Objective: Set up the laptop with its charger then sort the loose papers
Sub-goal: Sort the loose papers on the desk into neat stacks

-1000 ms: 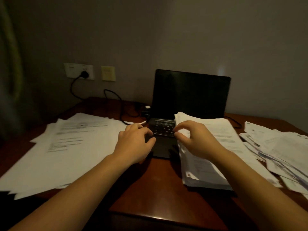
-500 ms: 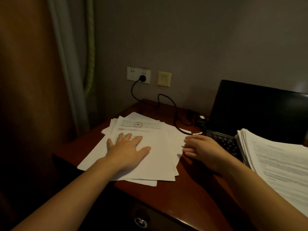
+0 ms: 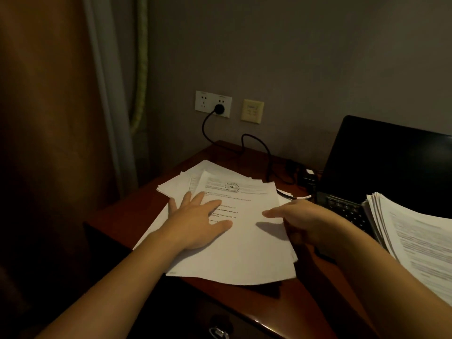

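The left hand (image 3: 195,221) lies flat, fingers spread, on the loose papers (image 3: 244,253) at the worktop's (image 3: 281,302) left end, their long axis running front to back. The right hand (image 3: 305,223) is at the pile's right edge, thumb over the top sheet; whether it pinches, I cannot tell. The laptop (image 3: 391,167) stands further right.

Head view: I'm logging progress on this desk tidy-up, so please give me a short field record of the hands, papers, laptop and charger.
laptop: open, screen dark
charger cable: plugged into the wall socket, runs toward the laptop
left paper stack: loosely fanned on the desk
right paper stack: thick, lying over part of the laptop keyboard
left hand: flat, fingers spread, on the left paper stack
right hand: at that stack's right edge; grip unclear
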A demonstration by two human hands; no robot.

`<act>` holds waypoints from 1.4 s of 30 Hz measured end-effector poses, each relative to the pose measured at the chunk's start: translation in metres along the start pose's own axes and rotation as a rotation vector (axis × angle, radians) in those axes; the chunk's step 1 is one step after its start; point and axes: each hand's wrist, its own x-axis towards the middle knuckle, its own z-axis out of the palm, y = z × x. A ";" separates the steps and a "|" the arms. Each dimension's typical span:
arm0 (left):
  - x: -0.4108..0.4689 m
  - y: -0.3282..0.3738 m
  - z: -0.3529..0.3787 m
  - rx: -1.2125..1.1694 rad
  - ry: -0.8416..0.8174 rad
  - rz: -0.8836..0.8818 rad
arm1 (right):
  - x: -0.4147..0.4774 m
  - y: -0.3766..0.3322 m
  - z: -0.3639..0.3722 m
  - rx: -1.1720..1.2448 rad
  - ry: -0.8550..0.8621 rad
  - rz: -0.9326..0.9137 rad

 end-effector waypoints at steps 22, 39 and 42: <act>-0.053 0.054 0.019 -0.144 -0.059 0.377 | -0.043 0.077 -0.018 0.272 -0.295 -0.195; -0.060 0.039 0.024 -0.605 0.213 0.490 | -0.045 0.073 -0.007 0.292 -0.216 -0.231; -0.058 0.037 0.028 -0.493 0.148 0.449 | -0.046 0.069 0.000 0.200 -0.107 -0.272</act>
